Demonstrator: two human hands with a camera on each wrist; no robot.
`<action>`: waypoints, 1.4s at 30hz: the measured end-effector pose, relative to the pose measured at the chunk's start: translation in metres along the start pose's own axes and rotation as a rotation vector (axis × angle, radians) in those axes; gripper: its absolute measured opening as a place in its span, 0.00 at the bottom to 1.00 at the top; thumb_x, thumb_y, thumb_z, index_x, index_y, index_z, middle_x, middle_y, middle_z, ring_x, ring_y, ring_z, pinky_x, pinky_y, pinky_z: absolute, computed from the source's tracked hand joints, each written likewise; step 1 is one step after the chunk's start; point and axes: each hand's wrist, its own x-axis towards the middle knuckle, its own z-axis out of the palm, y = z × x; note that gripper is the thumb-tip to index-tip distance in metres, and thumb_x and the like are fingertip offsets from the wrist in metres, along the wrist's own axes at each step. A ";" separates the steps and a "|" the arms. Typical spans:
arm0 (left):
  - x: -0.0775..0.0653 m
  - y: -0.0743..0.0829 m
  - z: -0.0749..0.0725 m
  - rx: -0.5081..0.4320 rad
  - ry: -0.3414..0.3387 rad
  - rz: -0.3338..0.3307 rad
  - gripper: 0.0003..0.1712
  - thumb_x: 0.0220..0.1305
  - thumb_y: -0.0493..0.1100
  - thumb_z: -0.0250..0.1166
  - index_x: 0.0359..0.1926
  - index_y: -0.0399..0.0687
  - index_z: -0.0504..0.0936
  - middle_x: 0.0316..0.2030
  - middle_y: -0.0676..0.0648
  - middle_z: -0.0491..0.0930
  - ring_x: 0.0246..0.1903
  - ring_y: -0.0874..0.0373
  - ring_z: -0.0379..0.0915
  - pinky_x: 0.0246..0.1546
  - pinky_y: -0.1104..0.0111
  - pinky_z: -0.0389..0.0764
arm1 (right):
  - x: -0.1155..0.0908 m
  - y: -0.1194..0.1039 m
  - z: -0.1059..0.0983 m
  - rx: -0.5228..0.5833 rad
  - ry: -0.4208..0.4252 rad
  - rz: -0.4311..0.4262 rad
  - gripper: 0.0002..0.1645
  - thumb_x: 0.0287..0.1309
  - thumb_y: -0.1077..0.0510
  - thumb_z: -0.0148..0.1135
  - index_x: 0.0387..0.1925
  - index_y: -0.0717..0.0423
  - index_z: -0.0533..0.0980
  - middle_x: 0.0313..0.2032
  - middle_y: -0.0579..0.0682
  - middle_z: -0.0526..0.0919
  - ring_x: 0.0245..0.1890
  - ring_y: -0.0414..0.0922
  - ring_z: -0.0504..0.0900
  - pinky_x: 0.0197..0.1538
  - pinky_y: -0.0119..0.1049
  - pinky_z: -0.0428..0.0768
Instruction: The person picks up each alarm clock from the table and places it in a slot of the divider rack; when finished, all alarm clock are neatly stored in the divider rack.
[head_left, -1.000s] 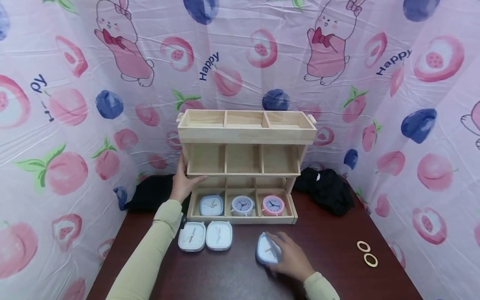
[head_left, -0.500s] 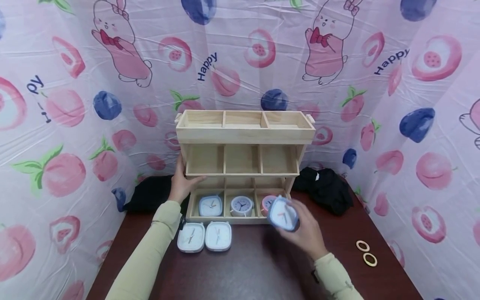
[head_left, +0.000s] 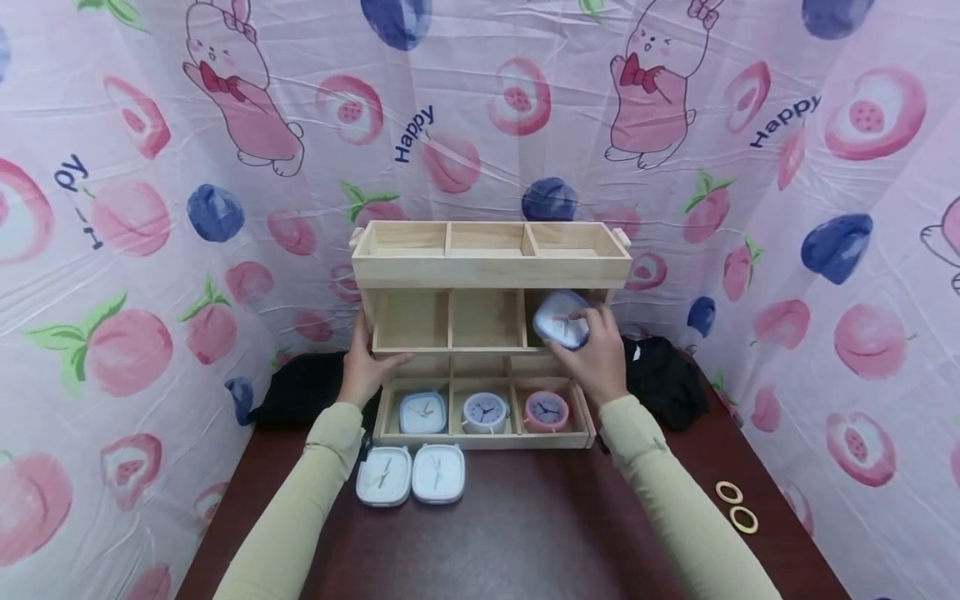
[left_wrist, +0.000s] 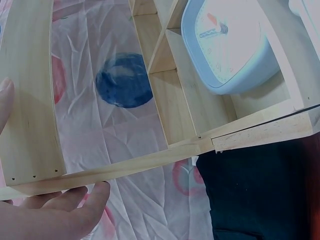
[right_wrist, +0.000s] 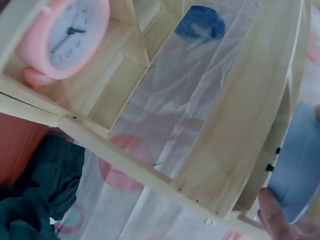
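A three-tier wooden storage rack (head_left: 491,272) stands at the centre of the head view. My left hand (head_left: 363,373) holds its left side, thumb in front and fingers behind the side strip. With my right hand (head_left: 602,357) I pinch a blue square alarm clock (head_left: 553,317), tilted, at the right compartment of the middle tier. Its blue edge (right_wrist: 299,162) shows in the right wrist view. On the bottom tier sit a light blue square clock (head_left: 422,413), a pale round clock (head_left: 483,412) and a pink round clock (head_left: 547,412), one per compartment.
Two white square clocks (head_left: 438,473) lie side by side on the dark table (head_left: 495,542) before the rack. Black cloth (head_left: 300,387) lies behind at left, and more black cloth (head_left: 671,387) at right. Two rings (head_left: 743,520) lie near the table's right edge. Patterned fabric hangs behind.
My right hand has lifted the blue square clock from the table, up past the bottom tier to the middle tier's right compartment. My left hand stays on the rack.
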 end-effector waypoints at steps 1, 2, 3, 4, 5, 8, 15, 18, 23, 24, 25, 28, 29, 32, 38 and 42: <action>0.000 0.000 0.000 -0.001 0.000 -0.003 0.76 0.56 0.41 0.84 0.87 0.75 0.38 0.84 0.42 0.56 0.82 0.42 0.57 0.81 0.47 0.64 | 0.005 0.001 0.004 -0.014 -0.010 0.010 0.34 0.41 0.54 0.88 0.46 0.62 0.78 0.61 0.68 0.77 0.61 0.67 0.78 0.63 0.64 0.79; 0.000 0.000 0.000 -0.001 0.000 -0.006 0.76 0.56 0.41 0.84 0.87 0.75 0.38 0.84 0.42 0.56 0.82 0.43 0.57 0.81 0.47 0.64 | 0.009 0.002 0.007 -0.028 -0.021 0.020 0.33 0.42 0.54 0.88 0.45 0.63 0.77 0.61 0.68 0.77 0.62 0.67 0.78 0.63 0.63 0.79; -0.001 0.001 0.000 -0.001 0.000 -0.010 0.75 0.56 0.41 0.84 0.87 0.76 0.38 0.85 0.43 0.56 0.82 0.43 0.57 0.81 0.47 0.64 | 0.013 0.003 0.011 -0.039 -0.033 0.029 0.32 0.43 0.54 0.88 0.44 0.62 0.77 0.61 0.68 0.77 0.62 0.67 0.78 0.64 0.63 0.78; -0.001 0.001 0.001 -0.001 -0.002 -0.011 0.75 0.56 0.41 0.84 0.87 0.76 0.38 0.85 0.43 0.55 0.82 0.43 0.57 0.81 0.47 0.64 | 0.015 0.004 0.013 -0.049 -0.045 0.036 0.31 0.43 0.55 0.88 0.43 0.63 0.77 0.62 0.68 0.77 0.62 0.67 0.77 0.66 0.64 0.78; -0.001 0.001 0.001 0.002 -0.004 -0.011 0.75 0.56 0.41 0.84 0.87 0.76 0.38 0.85 0.43 0.55 0.82 0.43 0.56 0.81 0.47 0.63 | 0.018 0.005 0.016 -0.057 -0.060 0.041 0.31 0.44 0.55 0.87 0.43 0.63 0.77 0.62 0.68 0.77 0.63 0.67 0.77 0.67 0.64 0.77; -0.001 0.001 0.001 0.004 -0.004 -0.011 0.75 0.56 0.41 0.84 0.87 0.74 0.38 0.85 0.43 0.55 0.82 0.43 0.55 0.82 0.47 0.62 | 0.020 0.005 0.021 -0.076 -0.110 0.065 0.29 0.45 0.55 0.87 0.43 0.62 0.78 0.63 0.68 0.76 0.63 0.67 0.77 0.67 0.63 0.77; 0.000 0.000 0.001 -0.008 -0.003 -0.003 0.75 0.56 0.40 0.84 0.87 0.75 0.38 0.84 0.42 0.56 0.82 0.42 0.57 0.81 0.45 0.63 | 0.014 0.005 0.027 -0.093 -0.152 0.143 0.26 0.50 0.54 0.85 0.44 0.60 0.78 0.74 0.64 0.72 0.69 0.67 0.76 0.69 0.63 0.77; 0.001 -0.001 0.001 -0.029 -0.001 0.008 0.75 0.56 0.40 0.84 0.87 0.75 0.39 0.84 0.41 0.57 0.81 0.42 0.58 0.81 0.46 0.65 | 0.011 0.003 0.026 -0.117 -0.146 0.146 0.25 0.53 0.51 0.83 0.45 0.59 0.79 0.76 0.63 0.71 0.70 0.66 0.75 0.67 0.65 0.78; 0.001 -0.002 0.001 -0.047 0.000 0.025 0.76 0.55 0.39 0.84 0.87 0.74 0.38 0.84 0.41 0.57 0.81 0.43 0.59 0.80 0.49 0.66 | 0.002 -0.001 0.024 -0.177 -0.105 0.105 0.26 0.55 0.46 0.82 0.46 0.60 0.83 0.75 0.62 0.72 0.70 0.67 0.74 0.65 0.66 0.79; 0.001 -0.002 0.001 -0.042 0.001 0.025 0.76 0.55 0.39 0.84 0.87 0.74 0.38 0.84 0.41 0.57 0.81 0.43 0.59 0.80 0.49 0.66 | -0.001 -0.002 0.024 -0.186 -0.086 0.088 0.27 0.56 0.46 0.82 0.47 0.61 0.83 0.74 0.62 0.73 0.69 0.68 0.73 0.65 0.66 0.78; 0.001 -0.002 0.001 -0.035 0.001 0.025 0.76 0.55 0.39 0.84 0.87 0.74 0.38 0.84 0.41 0.57 0.81 0.43 0.59 0.80 0.49 0.66 | -0.004 -0.003 0.024 -0.190 -0.061 0.065 0.27 0.55 0.47 0.82 0.47 0.62 0.84 0.72 0.64 0.74 0.68 0.69 0.73 0.66 0.66 0.78; 0.000 -0.002 0.001 -0.021 0.002 0.019 0.76 0.55 0.40 0.84 0.87 0.76 0.38 0.84 0.42 0.57 0.81 0.43 0.60 0.80 0.48 0.66 | -0.019 -0.010 0.027 -0.157 0.022 -0.005 0.26 0.56 0.49 0.82 0.48 0.63 0.85 0.66 0.68 0.77 0.65 0.69 0.72 0.66 0.65 0.77; -0.001 -0.002 0.001 -0.021 0.003 0.020 0.76 0.55 0.40 0.84 0.87 0.76 0.38 0.84 0.42 0.57 0.81 0.43 0.60 0.80 0.48 0.66 | -0.025 -0.014 0.029 -0.139 0.048 -0.032 0.25 0.56 0.50 0.82 0.47 0.64 0.85 0.63 0.68 0.78 0.63 0.69 0.73 0.65 0.64 0.77; -0.001 -0.002 0.001 -0.027 -0.001 0.025 0.76 0.55 0.40 0.84 0.86 0.76 0.38 0.85 0.42 0.55 0.81 0.42 0.58 0.81 0.48 0.65 | -0.047 -0.029 0.038 -0.069 0.081 -0.111 0.21 0.57 0.53 0.80 0.46 0.63 0.85 0.55 0.66 0.82 0.57 0.65 0.75 0.60 0.60 0.79; -0.001 0.000 0.001 -0.042 -0.004 0.026 0.75 0.56 0.38 0.84 0.87 0.73 0.39 0.85 0.41 0.55 0.82 0.43 0.57 0.81 0.48 0.65 | -0.105 -0.062 0.070 0.012 -0.073 -0.179 0.22 0.54 0.53 0.81 0.47 0.59 0.85 0.45 0.57 0.82 0.48 0.54 0.77 0.48 0.49 0.81; -0.001 0.001 0.001 -0.042 -0.002 0.022 0.75 0.56 0.38 0.83 0.87 0.74 0.39 0.85 0.41 0.55 0.81 0.42 0.58 0.80 0.47 0.66 | -0.146 -0.076 0.094 0.006 -0.266 -0.213 0.28 0.56 0.43 0.81 0.50 0.56 0.84 0.46 0.52 0.82 0.49 0.50 0.78 0.50 0.46 0.83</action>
